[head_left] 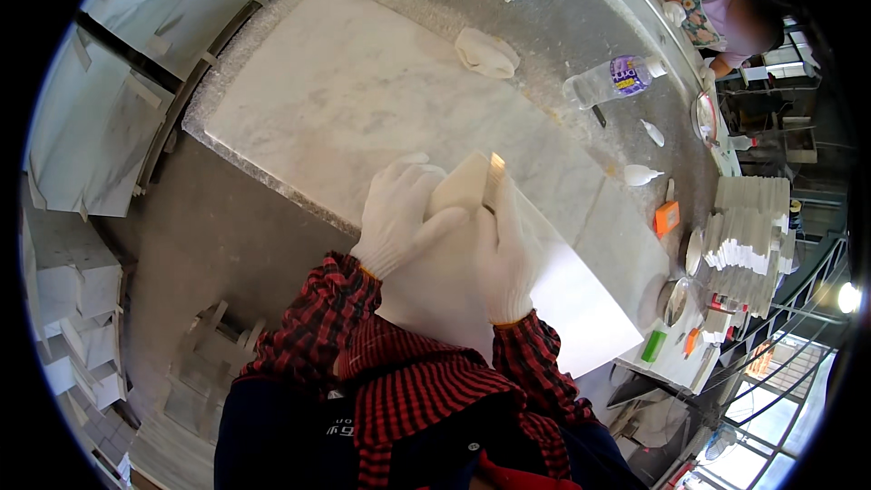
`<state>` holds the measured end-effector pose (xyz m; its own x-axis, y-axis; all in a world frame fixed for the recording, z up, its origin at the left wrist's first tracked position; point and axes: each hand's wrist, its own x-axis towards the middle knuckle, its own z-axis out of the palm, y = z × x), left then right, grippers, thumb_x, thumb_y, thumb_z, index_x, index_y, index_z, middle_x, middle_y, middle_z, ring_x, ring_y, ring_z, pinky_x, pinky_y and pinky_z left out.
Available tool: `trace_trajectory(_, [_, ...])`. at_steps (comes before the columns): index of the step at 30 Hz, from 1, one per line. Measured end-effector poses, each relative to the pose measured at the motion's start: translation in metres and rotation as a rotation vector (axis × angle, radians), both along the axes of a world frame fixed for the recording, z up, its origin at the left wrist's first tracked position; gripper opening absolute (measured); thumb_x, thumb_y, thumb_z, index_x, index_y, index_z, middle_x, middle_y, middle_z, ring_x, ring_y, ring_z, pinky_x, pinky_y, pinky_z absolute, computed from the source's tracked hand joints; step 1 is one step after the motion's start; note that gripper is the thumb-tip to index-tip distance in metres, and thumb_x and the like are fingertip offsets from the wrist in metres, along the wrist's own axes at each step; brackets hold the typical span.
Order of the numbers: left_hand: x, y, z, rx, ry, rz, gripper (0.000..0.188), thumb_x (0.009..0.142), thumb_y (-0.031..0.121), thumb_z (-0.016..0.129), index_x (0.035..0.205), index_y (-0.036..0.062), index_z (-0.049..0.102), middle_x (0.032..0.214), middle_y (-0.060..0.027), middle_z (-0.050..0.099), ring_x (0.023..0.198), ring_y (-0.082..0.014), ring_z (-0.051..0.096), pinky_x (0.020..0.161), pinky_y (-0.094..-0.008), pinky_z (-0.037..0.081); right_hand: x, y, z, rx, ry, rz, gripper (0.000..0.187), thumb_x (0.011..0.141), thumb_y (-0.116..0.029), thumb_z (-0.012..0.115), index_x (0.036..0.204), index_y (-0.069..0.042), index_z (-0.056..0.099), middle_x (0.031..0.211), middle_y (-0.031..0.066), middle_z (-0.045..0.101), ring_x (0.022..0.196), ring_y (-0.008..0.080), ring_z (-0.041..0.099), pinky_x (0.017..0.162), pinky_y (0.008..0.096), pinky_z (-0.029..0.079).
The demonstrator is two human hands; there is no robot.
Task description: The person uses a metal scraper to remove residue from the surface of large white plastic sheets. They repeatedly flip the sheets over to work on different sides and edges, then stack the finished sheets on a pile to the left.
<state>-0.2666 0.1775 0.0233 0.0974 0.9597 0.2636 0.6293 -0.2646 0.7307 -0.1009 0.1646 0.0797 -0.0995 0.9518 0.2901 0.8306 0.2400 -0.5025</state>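
Both my hands wear white knitted gloves and are close together over a glossy white slab (585, 308) near my body. My left hand (395, 218) is closed on a flat cream-coloured piece (463, 183), its thumb laid along the near side. Beside that piece, my right hand (508, 254) is closed with its fingers pointing away from me. At its fingertips shows a small item with a bright yellowish end (496, 165), too unclear to name. A large grey-veined marble slab (354, 91) lies flat beyond my hands.
On the worktable's far side are a folded white cloth (487, 53), a clear bottle with a purple label (612, 80), a white squeeze bottle (641, 174) and an orange box (667, 218). Stacked tiles (748, 227) stand right. A person (712, 14) works far right. Slabs (95, 118) lean left.
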Motion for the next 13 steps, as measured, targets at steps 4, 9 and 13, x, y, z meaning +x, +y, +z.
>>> trace_trajectory(4, [0.001, 0.001, -0.004, -0.008, 0.014, 0.012, 0.048, 0.084, 0.043, 0.070, 0.115, 0.0069, 0.070, 0.121, -0.0090, 0.069, 0.128, -0.0365, 0.054, 0.107, -0.0491, 0.040, -0.012, 0.009, 0.004, -0.037, -0.058, 0.027, 0.047, 0.096, -0.015, 0.061, 0.143, -0.010, 0.058, 0.105, 0.0153, 0.074, 0.088, 0.0308, 0.073, 0.073, 0.0398, 0.057])
trace_trajectory(9, [0.002, 0.001, -0.010, 0.001, 0.046, 0.018, 0.052, 0.084, 0.050, 0.070, 0.115, 0.0077, 0.069, 0.123, -0.0117, 0.068, 0.129, -0.0382, 0.053, 0.107, -0.0493, 0.040, 0.004, 0.011, 0.011, -0.133, 0.102, 0.164, 0.049, 0.091, -0.006, 0.066, 0.140, -0.006, 0.061, 0.113, 0.0216, 0.073, 0.098, 0.0307, 0.074, 0.084, 0.0377, 0.057])
trace_trajectory(13, [-0.003, 0.004, -0.013, -0.036, 0.038, -0.058, 0.061, 0.085, 0.057, 0.069, 0.120, 0.0075, 0.068, 0.129, -0.0166, 0.065, 0.132, -0.0398, 0.051, 0.108, -0.0503, 0.038, 0.019, 0.006, 0.067, -0.613, 0.785, 0.013, 0.049, 0.096, -0.007, 0.064, 0.144, -0.014, 0.062, 0.126, 0.0164, 0.073, 0.110, 0.0321, 0.073, 0.090, 0.0365, 0.058])
